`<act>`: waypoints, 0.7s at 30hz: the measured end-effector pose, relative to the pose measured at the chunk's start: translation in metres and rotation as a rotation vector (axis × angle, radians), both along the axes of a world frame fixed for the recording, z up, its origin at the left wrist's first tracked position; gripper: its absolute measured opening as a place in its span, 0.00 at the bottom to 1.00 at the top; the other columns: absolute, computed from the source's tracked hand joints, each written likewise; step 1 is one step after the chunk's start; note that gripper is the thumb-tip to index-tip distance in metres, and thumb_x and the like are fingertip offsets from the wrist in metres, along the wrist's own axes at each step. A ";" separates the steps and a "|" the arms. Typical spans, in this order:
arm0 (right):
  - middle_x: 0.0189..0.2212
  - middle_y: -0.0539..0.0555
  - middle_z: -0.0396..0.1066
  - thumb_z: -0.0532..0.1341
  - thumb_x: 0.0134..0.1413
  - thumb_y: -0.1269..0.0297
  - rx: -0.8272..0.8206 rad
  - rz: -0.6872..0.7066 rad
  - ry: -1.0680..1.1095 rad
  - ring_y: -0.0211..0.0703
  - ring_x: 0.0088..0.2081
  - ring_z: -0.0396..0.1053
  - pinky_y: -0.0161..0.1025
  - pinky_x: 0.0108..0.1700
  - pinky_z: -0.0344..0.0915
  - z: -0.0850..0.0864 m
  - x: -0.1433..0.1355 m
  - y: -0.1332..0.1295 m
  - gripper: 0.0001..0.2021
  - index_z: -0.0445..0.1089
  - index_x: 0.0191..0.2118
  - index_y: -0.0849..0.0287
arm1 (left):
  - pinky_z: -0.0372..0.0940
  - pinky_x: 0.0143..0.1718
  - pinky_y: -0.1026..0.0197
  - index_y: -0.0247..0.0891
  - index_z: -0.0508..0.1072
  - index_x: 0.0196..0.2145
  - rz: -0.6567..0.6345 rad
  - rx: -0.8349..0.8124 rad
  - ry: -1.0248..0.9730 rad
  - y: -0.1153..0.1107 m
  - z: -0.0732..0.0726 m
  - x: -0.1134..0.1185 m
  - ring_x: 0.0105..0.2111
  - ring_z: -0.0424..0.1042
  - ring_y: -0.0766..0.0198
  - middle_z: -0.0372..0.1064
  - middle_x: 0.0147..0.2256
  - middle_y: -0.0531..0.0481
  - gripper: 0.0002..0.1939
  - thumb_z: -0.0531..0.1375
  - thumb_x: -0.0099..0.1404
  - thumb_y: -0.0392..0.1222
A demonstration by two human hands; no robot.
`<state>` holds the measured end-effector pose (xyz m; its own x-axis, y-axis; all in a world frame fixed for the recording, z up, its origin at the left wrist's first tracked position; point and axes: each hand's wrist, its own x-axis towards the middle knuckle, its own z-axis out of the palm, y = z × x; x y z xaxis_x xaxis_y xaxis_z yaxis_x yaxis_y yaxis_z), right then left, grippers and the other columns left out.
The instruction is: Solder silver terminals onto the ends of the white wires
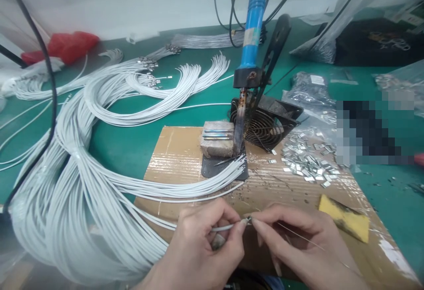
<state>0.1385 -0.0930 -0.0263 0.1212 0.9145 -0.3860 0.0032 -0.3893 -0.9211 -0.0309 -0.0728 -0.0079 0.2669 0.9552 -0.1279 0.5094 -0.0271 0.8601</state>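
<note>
My left hand (208,241) pinches the end of a white cable (222,227) between thumb and forefinger. At its tip sits a small metal terminal (248,220), where the fingertips of both hands meet. My right hand (291,237) is closed on the terminal from the right, and a thin wire (303,238) runs across its fingers. Just above the hands, the loose ends of a white cable bundle (185,189) lie on the cardboard (265,192). Part of the terminal is hidden by the fingertips.
A blue-handled soldering iron (253,24) stands upright over a grey block (217,147), with a black fan (268,124) behind. Metal clips (308,162) and a yellow sponge (344,219) are on the right. Large white cable bundles (76,148) fill the left.
</note>
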 end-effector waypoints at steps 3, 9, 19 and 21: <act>0.18 0.50 0.70 0.75 0.40 0.54 -0.034 0.005 0.029 0.34 0.21 0.63 0.29 0.23 0.62 0.003 0.004 0.002 0.09 0.83 0.22 0.53 | 0.54 0.20 0.68 0.38 0.73 0.26 -0.046 0.052 -0.003 0.003 0.002 -0.002 0.19 0.59 0.70 0.63 0.19 0.58 0.12 0.62 0.69 0.38; 0.16 0.52 0.70 0.77 0.40 0.55 -0.033 0.074 0.151 0.36 0.20 0.63 0.29 0.20 0.62 0.001 0.013 0.006 0.10 0.82 0.22 0.55 | 0.55 0.20 0.68 0.37 0.74 0.29 -0.155 0.369 0.128 0.002 -0.006 -0.002 0.17 0.61 0.72 0.67 0.19 0.58 0.09 0.63 0.69 0.34; 0.16 0.48 0.69 0.73 0.52 0.59 0.264 -0.352 0.185 0.33 0.17 0.63 0.29 0.19 0.61 -0.028 -0.044 -0.008 0.06 0.83 0.26 0.52 | 0.44 0.20 0.65 0.40 0.65 0.25 0.207 -0.115 -0.196 -0.004 -0.005 0.017 0.19 0.50 0.71 0.52 0.19 0.61 0.16 0.56 0.72 0.42; 0.19 0.48 0.69 0.73 0.52 0.65 0.355 -0.367 0.083 0.33 0.20 0.64 0.29 0.23 0.62 -0.027 -0.046 -0.008 0.03 0.84 0.29 0.50 | 0.44 0.22 0.64 0.40 0.66 0.28 0.260 -0.278 -0.313 -0.001 0.001 0.016 0.21 0.48 0.70 0.52 0.19 0.61 0.13 0.58 0.70 0.45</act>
